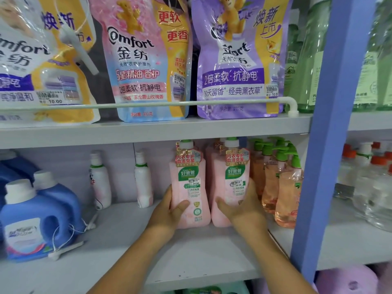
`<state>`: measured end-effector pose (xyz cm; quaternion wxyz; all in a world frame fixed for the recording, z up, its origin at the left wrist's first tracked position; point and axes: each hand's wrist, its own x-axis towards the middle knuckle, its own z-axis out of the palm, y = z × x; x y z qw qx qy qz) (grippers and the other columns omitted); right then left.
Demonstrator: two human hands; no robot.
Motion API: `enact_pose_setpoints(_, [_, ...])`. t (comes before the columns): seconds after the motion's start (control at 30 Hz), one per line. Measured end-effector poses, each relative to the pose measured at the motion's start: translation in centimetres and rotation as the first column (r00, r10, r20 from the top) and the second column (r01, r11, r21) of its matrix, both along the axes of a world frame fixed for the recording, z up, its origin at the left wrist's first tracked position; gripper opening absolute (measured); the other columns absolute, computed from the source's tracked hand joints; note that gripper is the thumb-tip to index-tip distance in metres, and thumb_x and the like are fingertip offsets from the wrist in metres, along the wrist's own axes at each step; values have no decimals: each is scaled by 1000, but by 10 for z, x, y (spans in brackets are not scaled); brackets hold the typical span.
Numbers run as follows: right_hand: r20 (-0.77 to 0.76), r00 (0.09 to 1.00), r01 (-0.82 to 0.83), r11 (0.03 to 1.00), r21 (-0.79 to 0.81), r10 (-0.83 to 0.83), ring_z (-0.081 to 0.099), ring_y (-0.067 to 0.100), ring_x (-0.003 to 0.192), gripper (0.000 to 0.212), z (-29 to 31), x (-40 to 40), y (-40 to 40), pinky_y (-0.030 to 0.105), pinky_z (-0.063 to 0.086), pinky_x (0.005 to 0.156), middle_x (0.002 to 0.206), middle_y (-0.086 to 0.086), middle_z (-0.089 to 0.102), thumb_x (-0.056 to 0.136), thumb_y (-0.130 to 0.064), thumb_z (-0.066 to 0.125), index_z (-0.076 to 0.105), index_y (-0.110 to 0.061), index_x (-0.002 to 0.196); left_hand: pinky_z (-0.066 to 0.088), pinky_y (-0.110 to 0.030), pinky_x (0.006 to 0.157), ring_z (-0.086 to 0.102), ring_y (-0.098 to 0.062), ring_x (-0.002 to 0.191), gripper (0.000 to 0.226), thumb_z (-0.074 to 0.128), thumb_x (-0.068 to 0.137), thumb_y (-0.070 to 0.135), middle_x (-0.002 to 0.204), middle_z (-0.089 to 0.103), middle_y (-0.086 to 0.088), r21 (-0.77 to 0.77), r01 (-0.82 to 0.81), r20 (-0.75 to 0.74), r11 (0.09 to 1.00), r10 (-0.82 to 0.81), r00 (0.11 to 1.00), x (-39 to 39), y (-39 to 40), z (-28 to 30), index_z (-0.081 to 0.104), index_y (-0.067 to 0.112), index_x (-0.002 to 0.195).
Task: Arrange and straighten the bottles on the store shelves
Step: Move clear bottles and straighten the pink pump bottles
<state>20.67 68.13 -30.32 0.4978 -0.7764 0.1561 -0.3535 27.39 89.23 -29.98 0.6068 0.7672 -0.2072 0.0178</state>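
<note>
On the lower shelf point(127, 240), the left hand point(169, 211) grips one upright pink bottle point(188, 187), label facing out; just beside it the right hand point(239, 206) wraps the second pink bottle point(230, 183), hiding its lower right side. More pink bottles behind are barely visible

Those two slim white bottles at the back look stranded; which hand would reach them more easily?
Probably the left hand. It holds the left pink bottle, on the side nearer the white bottles; the right hand would have to cross over both pink bottles.
</note>
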Motion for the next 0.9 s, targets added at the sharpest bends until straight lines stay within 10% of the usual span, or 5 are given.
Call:
enact_pose_setpoints(0.33, [-61,998,-17,995,101,24,65,7,99,95,-8,-4,1,30,52,82,112,-18,65,43,-58,90,43,-39,124,50,-2,70,67,17,95,68,73,87,-8,104,74,28,-31,117,-3,993,-117,993,-12,1,-10,42,26,137])
enact_pose_setpoints(0.67, [-67,998,5,995,100,1,64,11,98,98,-7,-6,5,31,51,82,109,-19,60,37,-63,86,37,-42,119,57,-24,96,68,3,113,69,79,89,11,124,71,24,-57,43,-6,997,-43,999,-6,9,-19,48,40,143])
enact_pose_setpoints(0.9, [2,997,71,990,118,-72,57,30,129,108,-6,-29,20,46,50,104,139,6,55,67,-26,96,29,-17,151,45,-27,109,52,-7,132,54,75,95,23,140,55,20,-46,-83,-33,996,81,996,-5,23,-16,47,33,140])
